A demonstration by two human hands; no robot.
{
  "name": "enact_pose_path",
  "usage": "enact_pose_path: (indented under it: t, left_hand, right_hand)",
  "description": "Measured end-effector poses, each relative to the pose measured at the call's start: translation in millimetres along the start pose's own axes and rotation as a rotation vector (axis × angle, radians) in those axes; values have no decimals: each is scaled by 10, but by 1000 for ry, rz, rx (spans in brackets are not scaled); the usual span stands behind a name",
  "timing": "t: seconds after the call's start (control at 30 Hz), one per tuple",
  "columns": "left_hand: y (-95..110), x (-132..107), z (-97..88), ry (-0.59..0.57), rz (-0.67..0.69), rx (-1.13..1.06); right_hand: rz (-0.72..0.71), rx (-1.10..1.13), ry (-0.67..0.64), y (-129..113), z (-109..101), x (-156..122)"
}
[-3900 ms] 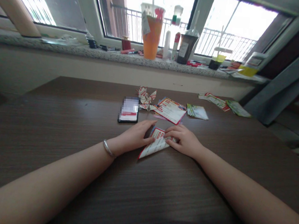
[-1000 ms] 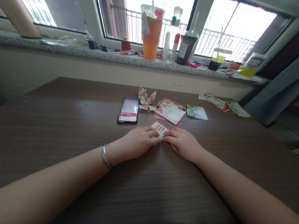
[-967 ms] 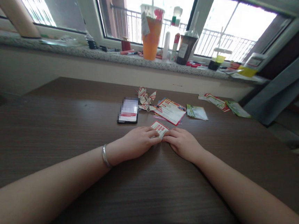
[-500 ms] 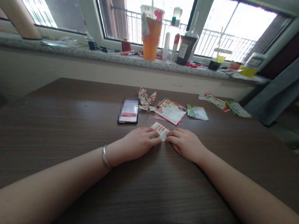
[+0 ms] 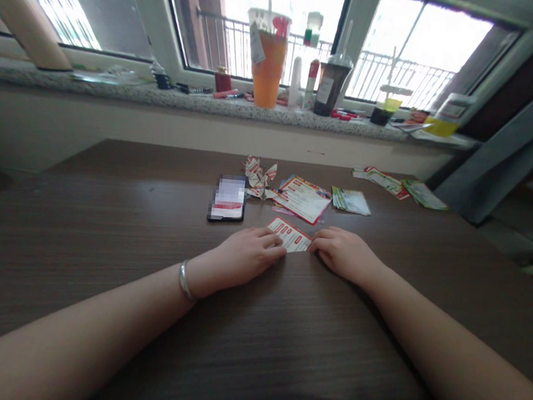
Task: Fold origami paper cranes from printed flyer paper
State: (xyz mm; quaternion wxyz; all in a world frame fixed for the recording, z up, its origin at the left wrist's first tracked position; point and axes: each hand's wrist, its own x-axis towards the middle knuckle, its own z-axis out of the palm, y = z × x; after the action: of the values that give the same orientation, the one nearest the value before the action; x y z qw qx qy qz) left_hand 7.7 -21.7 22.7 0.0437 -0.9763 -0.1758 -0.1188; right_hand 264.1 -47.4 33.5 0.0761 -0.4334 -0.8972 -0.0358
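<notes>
Left hand: The left hand (image 5: 250,254) is lying palm down, its fingers resting over the left part of the paper; whether the thumb is gripping from beneath, one cannot tell.
Right hand: The right hand (image 5: 346,250) is touching the paper's right corner with bent fingertips; whether they are pinching it or only pressing, one cannot tell.
Between the hands: The two hands are standing apart, with the paper bridging the gap.
Paper: The white paper (image 5: 297,237) with red print and a red border is lying on the table (image 5: 106,223), its straight near edge running between the hands.
Wrist: A silver bracelet (image 5: 186,280) is encircling the left wrist.
Beyond the left hand: A phone (image 5: 227,198) is lying face up, its screen blurred; folded paper shapes (image 5: 263,180) are sitting just to its right.
Beyond the paper: A pile of printed sheets (image 5: 304,200) is lying askew, with green cards (image 5: 351,201) resting just to its right.
Far right of the table: Paper strips (image 5: 384,182) and a green leaflet (image 5: 425,194) are lying close together.
Windowsill: On the speckled sill (image 5: 186,96), an orange drink (image 5: 268,63) and a dark cup (image 5: 330,87) are standing upright.
</notes>
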Motion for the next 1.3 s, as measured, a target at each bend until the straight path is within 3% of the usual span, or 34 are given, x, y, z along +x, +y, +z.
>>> enact_pose_path:
  t: [0.37, 0.67, 0.9, 1.17, 1.3]
  left_hand:
    - [12, 15, -34, -37, -12, 2]
    - [10, 14, -58, -59, -11, 8]
    - [-5, 9, -21, -47, -9, 0]
    - [-3, 13, -6, -3, -15, -18]
    - [15, 16, -22, -14, -27, -5]
  right_hand:
    - [74, 23, -99, 79, -103, -26]
    - [114, -82, -160, 127, -177, -52]
    - [93, -99, -201, 165, -236, -68]
    - [165, -126, -204, 206, -244, -91]
    - [235, -107, -68, 153, -205, -67]
